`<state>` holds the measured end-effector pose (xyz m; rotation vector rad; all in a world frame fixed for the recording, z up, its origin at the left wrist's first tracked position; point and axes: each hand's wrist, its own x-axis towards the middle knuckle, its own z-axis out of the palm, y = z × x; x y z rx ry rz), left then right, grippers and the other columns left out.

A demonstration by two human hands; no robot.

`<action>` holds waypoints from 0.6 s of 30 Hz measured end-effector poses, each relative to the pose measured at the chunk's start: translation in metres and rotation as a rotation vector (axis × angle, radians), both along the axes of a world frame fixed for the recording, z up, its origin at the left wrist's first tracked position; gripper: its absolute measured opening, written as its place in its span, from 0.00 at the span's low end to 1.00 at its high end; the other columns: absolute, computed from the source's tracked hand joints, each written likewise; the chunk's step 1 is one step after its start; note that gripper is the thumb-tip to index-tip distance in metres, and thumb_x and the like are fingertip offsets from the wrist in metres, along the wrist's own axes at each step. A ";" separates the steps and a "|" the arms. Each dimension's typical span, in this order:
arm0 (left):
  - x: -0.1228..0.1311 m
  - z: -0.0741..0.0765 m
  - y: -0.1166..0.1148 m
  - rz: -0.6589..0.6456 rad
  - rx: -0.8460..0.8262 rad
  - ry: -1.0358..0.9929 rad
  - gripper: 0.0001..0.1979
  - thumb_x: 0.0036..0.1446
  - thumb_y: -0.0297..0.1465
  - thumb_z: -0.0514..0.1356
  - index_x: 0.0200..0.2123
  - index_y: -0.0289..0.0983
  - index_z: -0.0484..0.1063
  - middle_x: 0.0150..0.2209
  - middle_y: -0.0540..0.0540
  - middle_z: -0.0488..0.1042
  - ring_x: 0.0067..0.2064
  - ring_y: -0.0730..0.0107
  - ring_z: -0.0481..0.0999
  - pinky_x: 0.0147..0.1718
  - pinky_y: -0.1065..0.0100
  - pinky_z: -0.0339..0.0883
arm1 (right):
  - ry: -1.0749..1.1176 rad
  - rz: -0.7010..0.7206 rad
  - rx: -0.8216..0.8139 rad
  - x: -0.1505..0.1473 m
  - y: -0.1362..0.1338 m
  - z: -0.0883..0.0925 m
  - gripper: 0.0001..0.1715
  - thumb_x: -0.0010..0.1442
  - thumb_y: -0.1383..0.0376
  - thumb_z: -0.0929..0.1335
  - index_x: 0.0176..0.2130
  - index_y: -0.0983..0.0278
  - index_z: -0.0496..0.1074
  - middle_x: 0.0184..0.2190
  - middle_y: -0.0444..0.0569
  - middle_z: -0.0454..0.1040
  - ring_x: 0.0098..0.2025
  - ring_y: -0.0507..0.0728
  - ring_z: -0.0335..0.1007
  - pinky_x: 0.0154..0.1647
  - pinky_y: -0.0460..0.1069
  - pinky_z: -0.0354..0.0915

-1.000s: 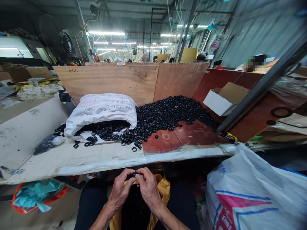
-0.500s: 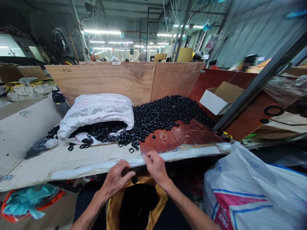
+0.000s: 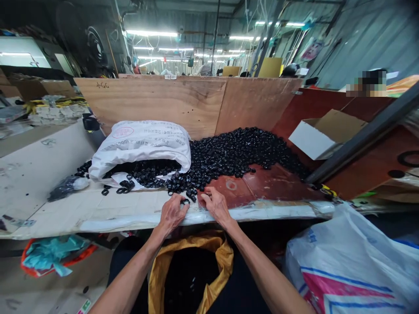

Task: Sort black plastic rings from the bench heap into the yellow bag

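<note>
A heap of small black rings (image 3: 242,150) lies on the bench and spills from the mouth of a white woven sack (image 3: 149,136). At the heap's front edge, my left hand (image 3: 172,213) has its thumb and fingers closed around a single black ring (image 3: 186,201). Just to the right, my right hand (image 3: 215,206) rests with curled fingers at the border of the red board; a dark bit shows at its fingertips, too small to name. Below both hands, a yellow sack (image 3: 157,267) stands open between my legs, its inside dark with a few glints.
Wooden boards (image 3: 157,98) wall the bench at the back. An open carton (image 3: 312,141) hangs by a slanted metal post (image 3: 356,146) on the right. A large white plastic bag (image 3: 340,248) bulges at lower right. An orange-rimmed container (image 3: 32,269) with teal plastic sits lower left.
Both hands have moved forward from above the yellow sack to the bench edge by the rings. The view has shifted, so the scene sits further right.
</note>
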<state>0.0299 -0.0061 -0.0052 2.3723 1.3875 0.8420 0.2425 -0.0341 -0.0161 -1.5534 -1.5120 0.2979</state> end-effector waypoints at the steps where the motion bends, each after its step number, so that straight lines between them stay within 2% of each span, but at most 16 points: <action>1: -0.001 -0.001 0.000 -0.011 0.007 -0.029 0.07 0.58 0.30 0.63 0.41 0.38 0.75 0.35 0.48 0.75 0.34 0.66 0.76 0.38 0.67 0.67 | 0.086 0.027 -0.011 -0.007 -0.005 0.002 0.11 0.64 0.61 0.66 0.44 0.62 0.75 0.31 0.48 0.78 0.33 0.58 0.75 0.38 0.50 0.70; 3: -0.001 -0.002 0.000 -0.038 0.007 -0.102 0.07 0.56 0.28 0.63 0.41 0.38 0.75 0.31 0.50 0.74 0.31 0.68 0.75 0.36 0.68 0.67 | 0.255 0.102 -0.013 -0.018 -0.011 0.006 0.12 0.64 0.59 0.67 0.42 0.62 0.77 0.32 0.48 0.78 0.29 0.56 0.74 0.33 0.48 0.70; 6: -0.003 -0.003 0.000 -0.093 -0.007 -0.246 0.08 0.55 0.27 0.64 0.40 0.38 0.75 0.31 0.50 0.76 0.32 0.69 0.76 0.36 0.69 0.69 | 0.384 0.229 0.050 -0.033 -0.015 0.009 0.12 0.60 0.59 0.70 0.40 0.62 0.80 0.41 0.52 0.78 0.39 0.57 0.77 0.37 0.48 0.72; 8: -0.004 -0.002 0.000 -0.128 -0.044 -0.352 0.07 0.56 0.29 0.64 0.40 0.38 0.75 0.34 0.49 0.78 0.34 0.69 0.77 0.37 0.69 0.70 | 0.430 0.274 0.058 -0.041 -0.015 0.008 0.13 0.58 0.60 0.71 0.42 0.62 0.80 0.43 0.52 0.78 0.42 0.58 0.76 0.39 0.48 0.72; 13: -0.007 0.003 -0.002 -0.205 -0.292 -0.592 0.09 0.56 0.32 0.65 0.40 0.37 0.75 0.33 0.49 0.78 0.31 0.72 0.77 0.32 0.71 0.72 | 0.491 0.194 -0.010 -0.053 -0.018 0.004 0.12 0.56 0.59 0.74 0.40 0.63 0.79 0.32 0.46 0.78 0.29 0.54 0.72 0.33 0.48 0.70; 15: -0.009 0.006 -0.002 -0.249 -0.334 -0.656 0.11 0.54 0.32 0.68 0.40 0.36 0.76 0.37 0.48 0.78 0.33 0.71 0.78 0.34 0.71 0.72 | 0.467 0.200 0.022 -0.053 -0.019 0.006 0.10 0.57 0.60 0.73 0.38 0.63 0.79 0.31 0.46 0.78 0.31 0.54 0.72 0.34 0.48 0.69; 18: -0.011 0.007 -0.002 -0.309 -0.369 -0.736 0.13 0.52 0.32 0.69 0.42 0.36 0.78 0.44 0.44 0.78 0.40 0.67 0.79 0.41 0.67 0.73 | 0.467 0.253 0.104 -0.051 -0.021 0.008 0.08 0.58 0.61 0.73 0.38 0.61 0.80 0.37 0.49 0.78 0.37 0.56 0.74 0.38 0.49 0.70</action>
